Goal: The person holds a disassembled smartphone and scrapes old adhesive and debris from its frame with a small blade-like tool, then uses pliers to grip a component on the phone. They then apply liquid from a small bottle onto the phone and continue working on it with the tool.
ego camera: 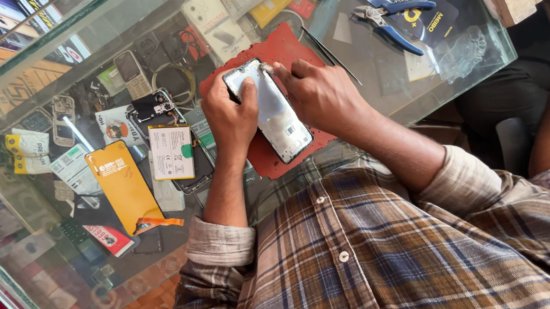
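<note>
Standing beside the glass desk (420, 81), I am watching the person's left hand (232, 114) reaching forward from a rolled plaid sleeve, its grip closing around the left edge of the opened phone (273, 113), thumb lying across the pale inner face and the fingers wrapping underneath. The phone is resting at a slant on a red mat (283, 49) in the middle of the desk, its long body running from far left to near right. It is looking stripped: a silvery white inner surface inside a dark frame, with small cut-outs near the lower end.

To the right, the right hand (320, 96) is arching over the phone's far end, its grip pinching a small pale piece against the top corner; I cannot tell what that piece is. Further right, thin black tweezers (333, 56) are lying just beside the mat, and blue-handled pliers (388, 25) are lying well apart beyond them.
</note>
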